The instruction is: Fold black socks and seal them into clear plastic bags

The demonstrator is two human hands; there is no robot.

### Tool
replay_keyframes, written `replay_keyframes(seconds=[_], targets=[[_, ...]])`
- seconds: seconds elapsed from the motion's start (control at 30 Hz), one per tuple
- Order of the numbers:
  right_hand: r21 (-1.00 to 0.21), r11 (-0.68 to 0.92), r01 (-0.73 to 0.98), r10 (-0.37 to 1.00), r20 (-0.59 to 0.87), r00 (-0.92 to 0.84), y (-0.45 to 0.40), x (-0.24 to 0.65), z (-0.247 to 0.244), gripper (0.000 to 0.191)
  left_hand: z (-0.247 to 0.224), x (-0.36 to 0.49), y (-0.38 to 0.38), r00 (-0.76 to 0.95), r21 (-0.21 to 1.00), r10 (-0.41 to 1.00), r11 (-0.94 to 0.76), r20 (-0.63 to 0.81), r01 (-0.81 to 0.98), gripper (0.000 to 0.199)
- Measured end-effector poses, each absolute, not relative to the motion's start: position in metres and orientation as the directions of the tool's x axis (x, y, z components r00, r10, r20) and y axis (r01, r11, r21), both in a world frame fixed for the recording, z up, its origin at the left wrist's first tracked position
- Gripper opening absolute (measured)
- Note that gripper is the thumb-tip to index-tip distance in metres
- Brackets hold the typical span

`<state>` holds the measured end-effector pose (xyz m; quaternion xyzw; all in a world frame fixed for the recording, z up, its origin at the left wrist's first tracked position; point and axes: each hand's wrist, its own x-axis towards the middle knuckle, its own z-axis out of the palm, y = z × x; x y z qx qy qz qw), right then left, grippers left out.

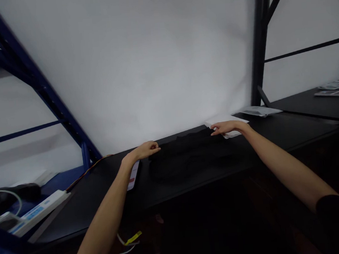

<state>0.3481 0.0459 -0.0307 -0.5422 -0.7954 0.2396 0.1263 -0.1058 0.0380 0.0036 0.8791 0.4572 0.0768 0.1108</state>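
A black cloth (187,153) lies spread over the black tabletop, and its outline is hard to make out against the dark surface. My left hand (149,149) pinches the cloth at its upper left corner, fingers closed. At the upper right corner, my right hand (224,127) grips the cloth between thumb and fingers. Beneath my left wrist, a phone (133,175) with a lit screen shows in part. White papers (227,119) lie behind and under my right hand.
Another white sheet or packet (260,111) lies further right. A power strip (42,209) and cables are at the left. Blue rack posts (43,91) stand left, a dark post (260,54) right. A second phone (335,93) lies far right.
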Motion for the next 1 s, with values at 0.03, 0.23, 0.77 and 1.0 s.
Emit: replay_keyframes(seconds=[0.03, 0.23, 0.77, 1.0], targets=[[-0.508, 0.301, 0.807, 0.923, -0.058, -0.381, 0.046, 0.347, -0.031, 0.054, 0.002, -0.106, 0.04, 0.578, 0.266, 0.816, -0.564, 0.034, 0.781, 0.04], [-0.454, 0.333, 0.827, 0.918, -0.046, -0.395, 0.045, 0.345, -0.031, 0.044, -0.003, -0.109, 0.043, 0.575, 0.296, 0.818, -0.546, -0.013, 0.783, 0.04], [-0.313, 0.579, 0.753, 0.813, 0.285, -0.508, 0.046, 0.337, -0.03, 0.039, 0.014, -0.091, 0.019, 0.661, 0.35, 0.714, -0.695, 0.231, 0.628, 0.03], [-0.306, 0.698, 0.648, 0.694, 0.514, -0.504, 0.017, 0.298, -0.015, 0.028, 0.014, -0.07, -0.002, 0.745, 0.386, 0.663, -0.709, 0.078, 0.591, 0.05]])
